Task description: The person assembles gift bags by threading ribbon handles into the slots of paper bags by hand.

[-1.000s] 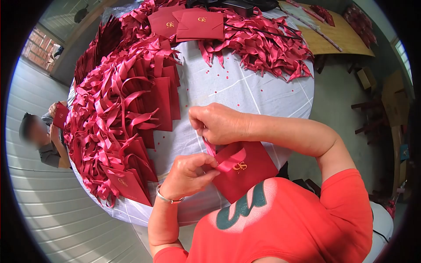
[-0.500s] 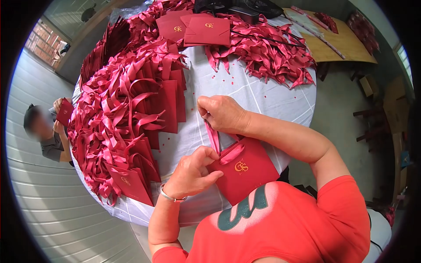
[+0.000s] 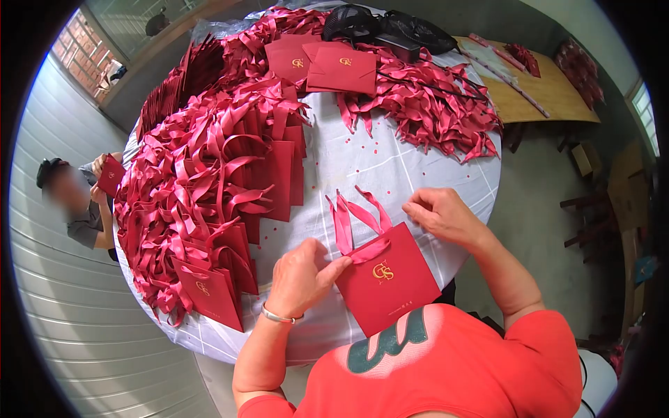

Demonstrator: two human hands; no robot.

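A red paper gift bag (image 3: 394,285) with a gold emblem lies flat on the cloth in front of me. Pink ribbon handles (image 3: 343,226) stick out from its top edge, their loose ends pointing away from me. My left hand (image 3: 298,275) is beside the bag's upper left corner, its thumb stretched out and touching the ribbon there, thumb and fingers apart. To the right of the ribbons, my right hand (image 3: 442,214) hovers near the bag's upper right corner. Its fingers are curled together, with nothing visible in them.
Many red bags with tangled ribbons (image 3: 188,181) crowd the round table's left side. Flat bags (image 3: 341,68) and a ribbon heap (image 3: 432,104) lie at the back, near black mesh items (image 3: 352,24). A person (image 3: 83,209) at left holds a red bag (image 3: 111,175).
My right hand has let go of the ribbon and moved right, toward me. The ribbon ends now lie loose. My left thumb and fingers have come apart from their pinch.
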